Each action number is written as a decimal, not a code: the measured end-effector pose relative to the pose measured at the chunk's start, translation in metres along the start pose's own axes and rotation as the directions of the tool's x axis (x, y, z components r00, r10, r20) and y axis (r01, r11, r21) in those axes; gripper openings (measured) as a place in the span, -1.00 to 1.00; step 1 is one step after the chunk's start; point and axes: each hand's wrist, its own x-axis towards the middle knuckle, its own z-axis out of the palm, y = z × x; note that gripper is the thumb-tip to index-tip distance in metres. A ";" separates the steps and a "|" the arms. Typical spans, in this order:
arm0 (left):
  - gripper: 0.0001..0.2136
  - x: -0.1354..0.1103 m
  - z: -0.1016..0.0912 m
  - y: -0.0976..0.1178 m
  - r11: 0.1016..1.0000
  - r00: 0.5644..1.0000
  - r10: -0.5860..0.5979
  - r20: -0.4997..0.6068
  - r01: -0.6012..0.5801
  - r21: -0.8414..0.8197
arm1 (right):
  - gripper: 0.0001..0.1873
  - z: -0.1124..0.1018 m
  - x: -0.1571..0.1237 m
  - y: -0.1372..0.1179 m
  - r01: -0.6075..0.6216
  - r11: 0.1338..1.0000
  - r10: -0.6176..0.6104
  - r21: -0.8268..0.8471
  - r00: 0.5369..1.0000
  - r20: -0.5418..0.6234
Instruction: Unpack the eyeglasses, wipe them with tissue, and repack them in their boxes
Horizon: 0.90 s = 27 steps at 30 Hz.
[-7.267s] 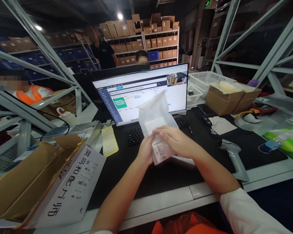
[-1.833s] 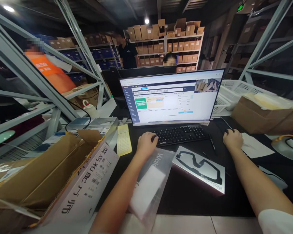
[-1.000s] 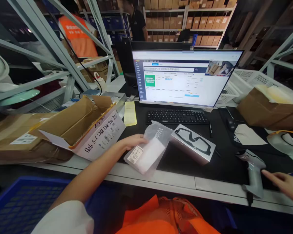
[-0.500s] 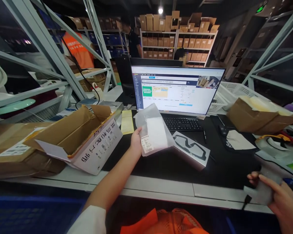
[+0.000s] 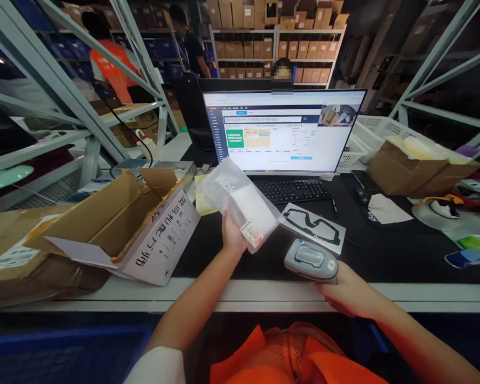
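Note:
My left hand (image 5: pixel 234 233) is closed on the edge of a frosted plastic bag (image 5: pixel 242 205), which has a white item inside and a printed label at its lower corner. The bag is raised above the desk in front of the monitor. To its right, my right hand (image 5: pixel 346 288) grips a grey handheld barcode scanner (image 5: pixel 310 260), its front end turned toward the labelled corner of the bag. Just behind the scanner lies a flat box (image 5: pixel 314 228) with a black frame-like picture on its lid. The scanner's handle is mostly hidden in my fingers.
An open carton (image 5: pixel 116 224) stands on the left. A monitor (image 5: pixel 280 144) and keyboard (image 5: pixel 292 190) are at the back, with a yellow pad (image 5: pixel 205 204) partly under the bag. At right are a mouse (image 5: pixel 361 196), a brown box (image 5: pixel 408 170) and white baskets (image 5: pixel 380 130).
My right hand has brought the scanner from the far right edge to the middle, near the bag. My left hand has tilted the bag, so its label now faces the scanner. The view has shifted slightly.

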 end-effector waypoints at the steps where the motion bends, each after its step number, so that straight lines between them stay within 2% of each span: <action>1: -0.43 0.000 0.000 0.002 1.000 1.000 0.021 0.000 -0.021 -0.022 | -0.58 -0.005 -0.002 0.005 -0.018 0.999 0.019 0.033 1.000 -0.025; 3: -0.40 -0.001 0.001 0.007 0.997 0.999 -0.044 0.022 0.045 -0.064 | -0.72 -0.027 -0.006 0.021 -0.006 0.998 0.015 0.069 0.991 -0.131; 4: -0.38 -0.002 0.002 0.010 0.989 0.990 -0.134 0.042 0.137 -0.064 | -0.77 -0.042 -0.007 0.031 0.025 0.998 -0.012 0.059 0.977 -0.214; 5: -0.36 -0.003 0.002 0.012 0.973 0.974 -0.219 0.055 0.222 -0.063 | -0.74 -0.061 -0.006 0.042 0.047 0.998 -0.034 0.038 0.951 -0.308; 6: -0.35 -0.004 0.003 0.014 0.955 0.956 -0.286 0.062 0.289 -0.062 | -0.69 -0.081 -0.004 0.052 0.054 0.998 -0.043 0.014 0.907 -0.419; 7: -0.36 -0.006 0.004 0.016 0.940 0.941 -0.331 0.066 0.335 -0.062 | -0.68 -0.101 -0.001 0.063 0.026 0.999 -0.006 0.030 0.844 -0.536; 8: -0.37 -0.007 0.004 0.017 0.930 0.932 -0.356 0.068 0.361 -0.065 | -0.70 -0.121 0.004 0.073 0.022 0.996 0.040 0.085 0.741 -0.670; 9: -0.39 -0.009 0.005 0.017 0.925 0.926 -0.370 0.070 0.375 -0.067 | -0.70 -0.140 0.009 0.082 -0.004 0.991 0.103 0.133 0.657 -0.747; 11: -0.40 -0.012 0.004 0.017 0.912 0.912 -0.402 0.085 0.407 -0.047 | -0.66 -0.170 0.018 0.098 -0.052 0.987 0.151 0.154 0.643 -0.750; 13: -0.38 -0.014 0.003 0.015 0.889 0.881 -0.457 0.122 0.458 0.016 | -0.64 -0.190 0.024 0.111 -0.081 0.996 0.074 0.026 0.669 -0.739; 15: -0.37 -0.016 0.002 0.013 0.868 0.851 -0.496 0.169 0.489 0.084 | -0.60 -0.203 0.025 0.121 -0.144 0.974 -0.039 -0.177 0.658 -0.752; 17: -0.38 -0.017 0.000 0.009 0.878 0.851 -0.479 0.213 0.466 0.110 | -0.52 -0.209 0.024 0.130 -0.300 0.893 -0.095 -0.337 0.606 -0.790; 19: -0.39 -0.019 -0.003 0.005 0.888 0.856 -0.461 0.235 0.447 0.110 | -0.48 -0.204 0.022 0.131 -0.410 0.800 -0.182 -0.437 0.529 -0.829; 21: -0.38 -0.021 -0.004 0.001 0.874 0.840 -0.486 0.239 0.470 0.124 | -0.51 -0.185 0.022 0.121 -0.373 0.780 -0.319 -0.502 0.453 -0.832; 22: -0.38 -0.022 -0.005 -0.001 0.863 0.829 -0.504 0.242 0.486 0.134 | -0.53 -0.168 0.022 0.112 -0.291 0.797 -0.376 -0.529 0.445 -0.813; 23: -0.38 -0.023 -0.006 -0.003 0.856 0.819 -0.516 0.251 0.496 0.144 | -0.53 -0.149 0.024 0.101 -0.177 0.832 -0.393 -0.526 0.482 -0.783; 24: -0.38 -0.025 -0.007 -0.004 0.854 0.811 -0.521 0.268 0.498 0.152 | -0.53 -0.127 0.025 0.087 -0.054 0.871 -0.367 -0.488 0.589 -0.720; 25: -0.39 -0.027 -0.007 -0.006 0.855 0.805 -0.518 0.290 0.494 0.157 | -0.52 -0.105 0.027 0.073 0.054 0.894 -0.342 -0.444 0.723 -0.601; 26: -0.38 -0.028 -0.008 -0.007 0.857 0.798 -0.515 0.314 0.490 0.162 | -0.52 -0.083 0.029 0.060 0.135 0.913 -0.323 -0.385 0.817 -0.478; 27: -0.37 -0.030 -0.008 -0.008 0.857 0.789 -0.515 0.337 0.488 0.167 | -0.53 -0.064 0.031 0.047 0.187 0.926 -0.313 -0.329 0.865 -0.391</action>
